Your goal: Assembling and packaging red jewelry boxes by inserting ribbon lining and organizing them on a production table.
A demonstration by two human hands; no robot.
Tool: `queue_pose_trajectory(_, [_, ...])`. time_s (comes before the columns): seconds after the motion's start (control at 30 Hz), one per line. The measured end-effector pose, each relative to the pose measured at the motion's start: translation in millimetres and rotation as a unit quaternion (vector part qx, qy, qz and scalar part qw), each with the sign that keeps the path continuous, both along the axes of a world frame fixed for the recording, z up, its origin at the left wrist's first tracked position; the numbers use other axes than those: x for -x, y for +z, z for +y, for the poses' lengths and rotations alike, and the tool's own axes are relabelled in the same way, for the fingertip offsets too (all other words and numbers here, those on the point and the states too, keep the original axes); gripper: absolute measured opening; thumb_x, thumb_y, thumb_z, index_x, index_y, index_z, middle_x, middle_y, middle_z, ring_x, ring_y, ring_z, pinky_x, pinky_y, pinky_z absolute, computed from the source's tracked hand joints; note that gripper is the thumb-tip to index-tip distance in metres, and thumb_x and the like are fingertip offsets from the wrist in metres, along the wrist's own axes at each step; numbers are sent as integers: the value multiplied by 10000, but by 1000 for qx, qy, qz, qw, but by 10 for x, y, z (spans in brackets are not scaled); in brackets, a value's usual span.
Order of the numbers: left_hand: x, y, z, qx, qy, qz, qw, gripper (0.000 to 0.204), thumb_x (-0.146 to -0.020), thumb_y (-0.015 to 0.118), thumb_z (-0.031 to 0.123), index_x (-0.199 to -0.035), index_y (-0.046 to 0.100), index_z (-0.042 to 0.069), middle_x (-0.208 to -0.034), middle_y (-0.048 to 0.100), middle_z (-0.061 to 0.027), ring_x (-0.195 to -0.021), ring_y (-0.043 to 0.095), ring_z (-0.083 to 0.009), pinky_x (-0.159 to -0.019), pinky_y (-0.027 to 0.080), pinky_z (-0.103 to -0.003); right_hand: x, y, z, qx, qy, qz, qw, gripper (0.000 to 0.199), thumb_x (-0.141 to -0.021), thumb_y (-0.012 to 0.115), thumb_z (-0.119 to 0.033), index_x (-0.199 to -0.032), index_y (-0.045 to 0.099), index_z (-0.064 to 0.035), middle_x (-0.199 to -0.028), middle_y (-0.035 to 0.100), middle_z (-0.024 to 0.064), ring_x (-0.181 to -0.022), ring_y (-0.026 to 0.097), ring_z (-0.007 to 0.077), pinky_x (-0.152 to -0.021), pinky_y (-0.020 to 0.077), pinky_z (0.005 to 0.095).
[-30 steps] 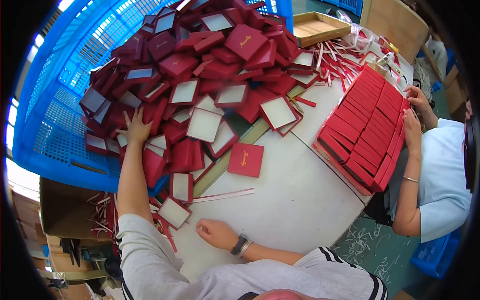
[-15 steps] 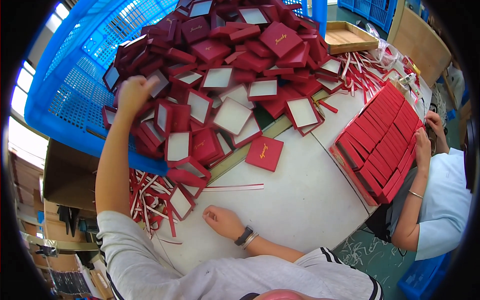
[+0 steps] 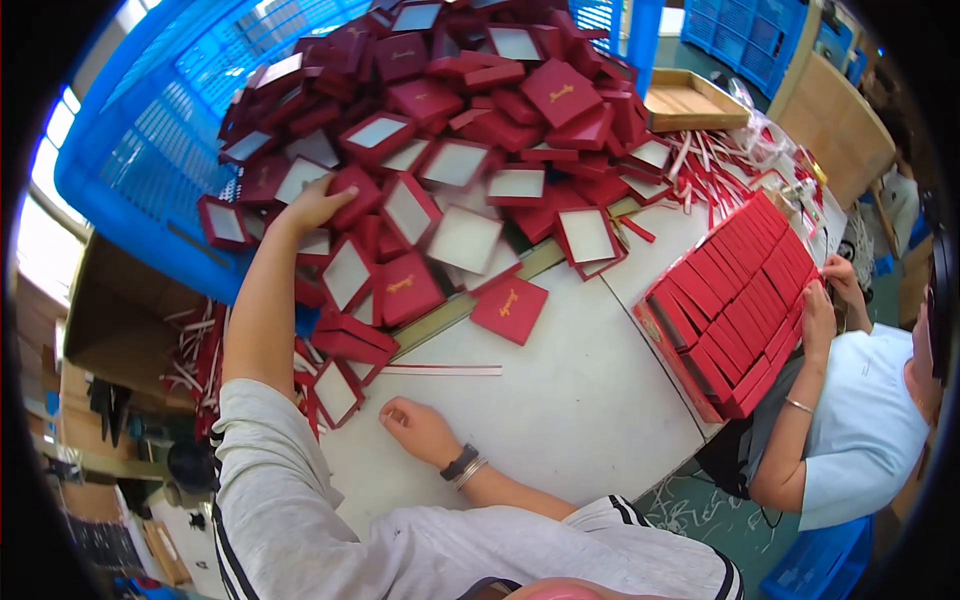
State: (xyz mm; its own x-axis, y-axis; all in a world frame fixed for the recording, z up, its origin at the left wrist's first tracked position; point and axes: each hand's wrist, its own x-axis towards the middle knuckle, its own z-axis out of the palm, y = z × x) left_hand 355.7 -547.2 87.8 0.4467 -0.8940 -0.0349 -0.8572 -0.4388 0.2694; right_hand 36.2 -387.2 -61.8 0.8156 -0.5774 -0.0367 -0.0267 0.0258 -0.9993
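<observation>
My left hand reaches into a big heap of small dark-red gift box pieces. Its fingers and thumb close on a red box piece near the heap's left front. Around it lie other pieces, some with white insides up, some with gold lettering on top. Resting on the white tabletop, my right hand is curled in a loose fist with nothing seen in it. Just beyond it is a flat red-and-white ribbon strip. A single red lid lies on the table before the heap.
The heap spills from a tipped blue plastic crate. To the right, a co-worker's hands touch a tray packed with red boxes. Ribbon scraps and a shallow wooden tray are at the back right.
My left hand has come rightward and down from the heap's left edge onto a red box piece. Pieces at the heap's left front have shifted. My right hand stays curled on the table.
</observation>
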Motion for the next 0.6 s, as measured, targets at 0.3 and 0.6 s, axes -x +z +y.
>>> queue_pose_trajectory(0.3, [1197, 427, 1047, -282, -176, 103, 938, 562, -834, 609, 514, -1154, 621, 52, -1152, 633, -150, -1064, 602, -274, -908, 451, -360, -138, -339, 108, -54, -4, 0, 999, 233, -868, 616, -253, -965, 635, -42, -767, 661, 83, -650, 601, 187, -616, 469, 311])
queue_pose_trajectory(0.6, [49, -292, 849, 171, 60, -430, 885, 589, -836, 571, 546, -1272, 568, 150, -1417, 398, -201, -1282, 411, -378, -1065, 314, -449, -59, -42, 82, -91, -6, -13, 996, 279, -885, 628, -268, -950, 625, 3, -761, 654, 100, -648, 586, 159, -607, 455, 282])
